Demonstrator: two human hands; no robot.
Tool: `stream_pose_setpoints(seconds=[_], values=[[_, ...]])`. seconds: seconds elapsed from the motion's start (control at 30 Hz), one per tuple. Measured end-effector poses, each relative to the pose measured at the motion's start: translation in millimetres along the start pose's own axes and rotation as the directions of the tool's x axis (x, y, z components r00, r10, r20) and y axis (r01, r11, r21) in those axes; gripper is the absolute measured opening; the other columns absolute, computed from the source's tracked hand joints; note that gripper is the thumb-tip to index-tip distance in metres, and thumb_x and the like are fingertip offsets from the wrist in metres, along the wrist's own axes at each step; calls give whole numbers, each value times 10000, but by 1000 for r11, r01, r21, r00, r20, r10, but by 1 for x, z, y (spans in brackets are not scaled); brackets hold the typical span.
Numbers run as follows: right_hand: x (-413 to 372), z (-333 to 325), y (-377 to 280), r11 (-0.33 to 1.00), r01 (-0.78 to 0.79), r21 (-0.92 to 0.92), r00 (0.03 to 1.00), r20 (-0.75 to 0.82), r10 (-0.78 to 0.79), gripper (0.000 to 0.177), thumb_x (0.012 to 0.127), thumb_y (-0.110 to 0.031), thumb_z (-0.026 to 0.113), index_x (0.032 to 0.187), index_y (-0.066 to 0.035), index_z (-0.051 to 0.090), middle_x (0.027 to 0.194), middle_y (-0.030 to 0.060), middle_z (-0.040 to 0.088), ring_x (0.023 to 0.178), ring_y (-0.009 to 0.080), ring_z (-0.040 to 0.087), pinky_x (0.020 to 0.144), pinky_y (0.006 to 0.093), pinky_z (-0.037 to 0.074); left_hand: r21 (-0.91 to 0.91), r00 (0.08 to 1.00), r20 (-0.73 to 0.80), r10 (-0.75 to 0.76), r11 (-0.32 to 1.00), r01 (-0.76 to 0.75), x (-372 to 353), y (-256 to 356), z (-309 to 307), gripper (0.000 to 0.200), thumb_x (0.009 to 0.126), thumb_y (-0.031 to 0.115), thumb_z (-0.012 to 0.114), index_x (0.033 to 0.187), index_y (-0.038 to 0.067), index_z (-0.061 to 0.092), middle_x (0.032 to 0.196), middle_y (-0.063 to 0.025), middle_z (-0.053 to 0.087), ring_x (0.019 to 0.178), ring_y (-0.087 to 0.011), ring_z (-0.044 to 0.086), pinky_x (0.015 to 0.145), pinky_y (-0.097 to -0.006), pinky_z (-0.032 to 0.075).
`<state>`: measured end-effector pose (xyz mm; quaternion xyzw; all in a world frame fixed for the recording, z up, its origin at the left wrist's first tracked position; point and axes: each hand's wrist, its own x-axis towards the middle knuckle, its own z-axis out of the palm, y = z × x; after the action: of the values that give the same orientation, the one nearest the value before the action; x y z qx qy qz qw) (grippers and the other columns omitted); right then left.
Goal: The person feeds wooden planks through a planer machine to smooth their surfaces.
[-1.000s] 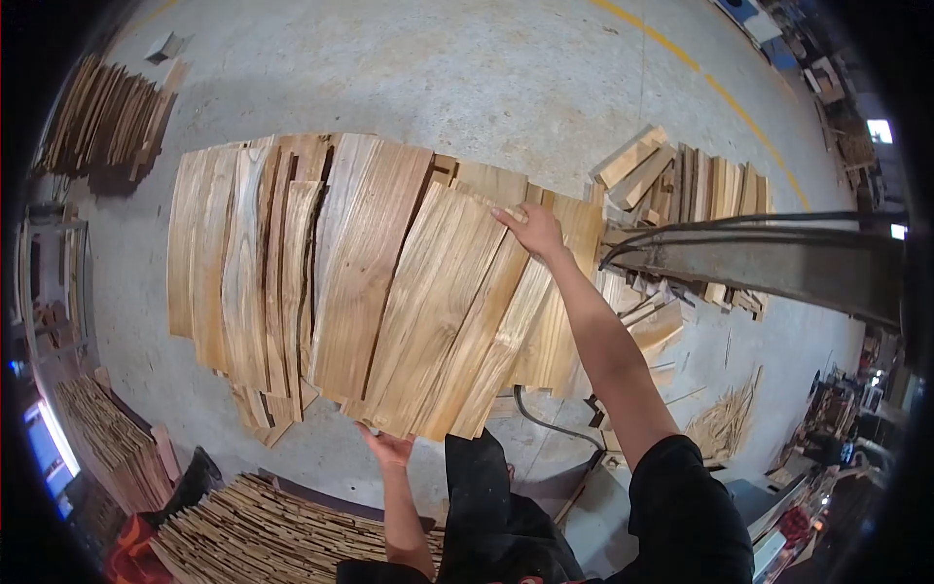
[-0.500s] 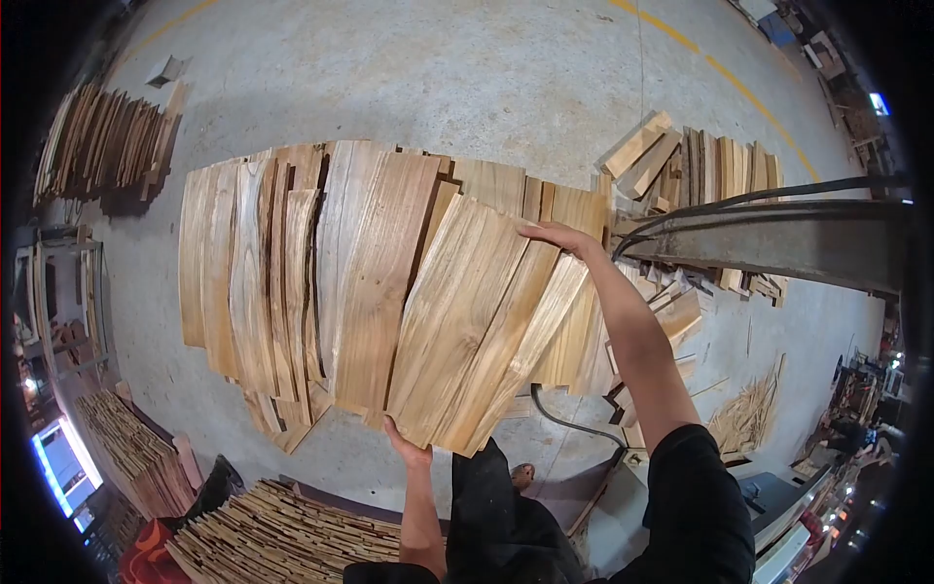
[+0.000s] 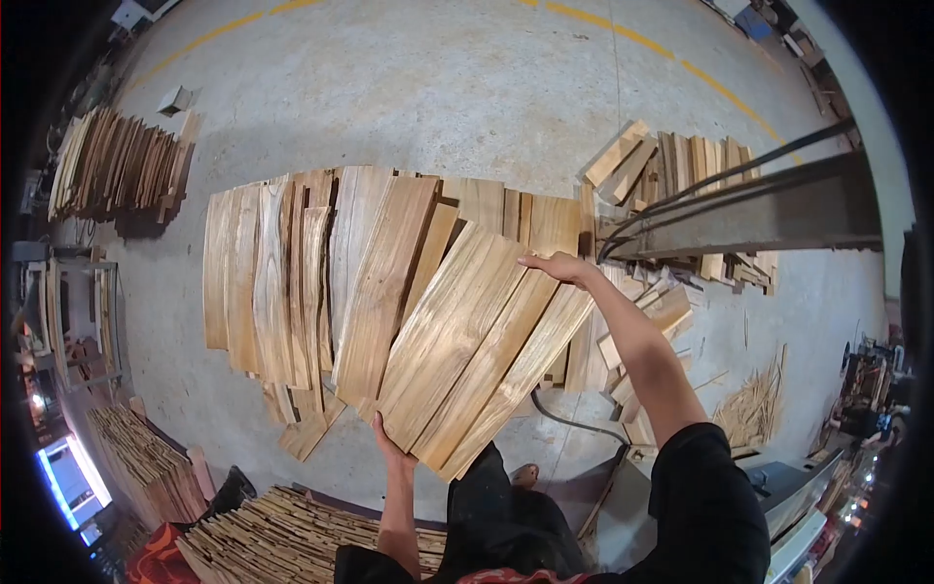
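You have the slanted boards [image 3: 462, 336] between both hands.
Your left hand [image 3: 393, 452] pinches their lower end, thumb on top; your right hand [image 3: 561, 270] grips the far end. They lie beside the row of planks [image 3: 241, 282], above the concrete floor [image 3: 409, 107].

Pale, streaky-grained wooden boards [image 3: 467, 341] lie side by side, tilted, between the hands

I'm seeing honey-tan boards [image 3: 443, 336] showing wavy, darker grain, and a grey floor [image 3: 467, 117] mottling paler in patches beneath a broken yellow line [image 3: 623, 32]. A black sleeve [image 3: 705, 496] is looking plain; a red cloth [image 3: 156, 560] is showing darker blotches.
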<state>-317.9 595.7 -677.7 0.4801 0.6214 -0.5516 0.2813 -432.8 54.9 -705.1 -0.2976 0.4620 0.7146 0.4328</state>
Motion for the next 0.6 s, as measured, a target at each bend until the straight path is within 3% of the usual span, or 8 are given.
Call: stream_pose_setpoints(seconds=[0.17, 0.27, 0.3, 0.4, 0.43, 0.53, 0.57, 0.6], values=[[-64, 21, 37, 989, -106, 100, 993, 66, 99, 1220, 823, -861, 690, 1520, 125, 511, 1619, 340, 448, 1556, 413, 390, 1257, 450, 306, 34, 983, 80, -166, 986, 164, -49, 25, -10, 801, 990, 641, 595, 1586, 119, 480, 1524, -144, 603, 1332, -380, 624, 1079, -577, 527], [-93, 42, 72, 966, -123, 226, 991, 78, 108, 1194, 832, -852, 682, 1523, 108, 520, 1641, 329, 425, 1567, 412, 370, 1259, 475, 304, 97, 968, 24, -250, 964, 247, -75, 44, -10, 750, 980, 597, 629, 1545, 113, 527, 1475, -139, 646, 1304, -359, 644, 1080, -554, 532], [-133, 42, 56, 969, -155, 194, 987, 59, 146, 1184, 838, -850, 669, 1519, 108, 526, 1632, 324, 440, 1561, 421, 376, 1255, 480, 314, 100, 967, 16, -256, 962, 253, -82, 45, -13, 744, 980, 590, 633, 1539, 109, 535, 1475, -140, 648, 1301, -356, 646, 1083, -548, 531], [-160, 60, 88, 946, -235, 223, 972, 29, 235, 1201, 817, -847, 698, 1537, 95, 508, 1638, 332, 422, 1543, 446, 396, 1249, 516, 324, 118, 961, -2, -278, 954, 276, -95, 48, -22, 727, 981, 570, 645, 1525, 96, 552, 1476, -144, 651, 1295, -349, 652, 1092, -528, 527], [-172, 66, 98, 937, -255, 239, 964, -13, 265, 1207, 817, -851, 690, 1524, 111, 512, 1618, 333, 445, 1509, 455, 439, 1220, 568, 349, 127, 956, -16, -294, 947, 294, -102, 50, -25, 723, 982, 563, 649, 1523, 92, 554, 1479, -145, 650, 1292, -346, 654, 1095, -519, 525], [-213, 74, 122, 919, -253, 302, 965, 12, 261, 1211, 815, -852, 689, 1510, 124, 519, 1591, 338, 473, 1477, 453, 477, 1186, 595, 382, 147, 955, -21, -297, 944, 296, -125, 53, -24, 710, 982, 542, 662, 1514, 84, 560, 1469, -143, 655, 1285, -335, 658, 1097, -497, 524], [-226, 80, 127, 893, -324, 312, 930, -68, 361, 1179, 824, -830, 702, 1517, 107, 525, 1569, 323, 509, 1466, 438, 490, 1178, 555, 403, 155, 959, -11, -284, 947, 282, -128, 55, -19, 705, 982, 535, 666, 1511, 82, 561, 1463, -141, 659, 1282, -331, 659, 1096, -491, 524], [-237, 85, 136, 886, -286, 366, 940, -74, 334, 1153, 836, -814, 704, 1517, 99, 530, 1558, 311, 525, 1460, 425, 498, 1174, 537, 410, 192, 966, -13, -260, 947, 257, -132, 58, -10, 699, 981, 529, 673, 1507, 82, 565, 1454, -137, 663, 1281, -325, 659, 1094, -487, 524]])
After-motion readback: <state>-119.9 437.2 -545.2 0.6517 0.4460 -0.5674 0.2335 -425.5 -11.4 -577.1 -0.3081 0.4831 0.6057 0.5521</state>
